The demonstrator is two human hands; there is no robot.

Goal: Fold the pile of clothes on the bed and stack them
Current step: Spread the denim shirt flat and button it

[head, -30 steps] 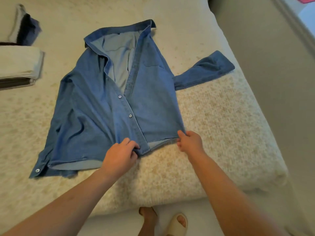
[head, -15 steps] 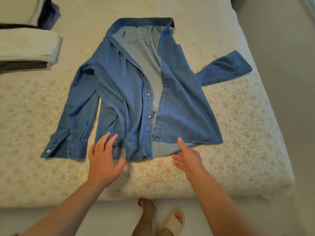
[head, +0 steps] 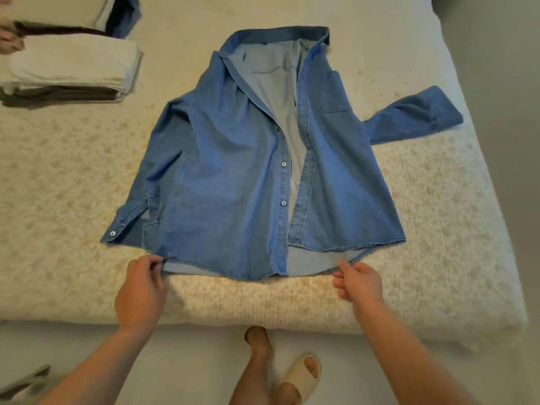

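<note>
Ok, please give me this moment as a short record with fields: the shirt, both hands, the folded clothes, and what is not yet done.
shirt: blue denim shirt lies spread on the bed, front up, unbuttoned, collar away from the person
sleeves: one lies along the shirt's left side, the other sticks out to the right
left hand: left hand pinches the left corner of the hem
right hand: right hand pinches the hem near the right side
folded clothes: stack of folded clothes at the bed's far left
not yet done: shirt is not folded
</note>
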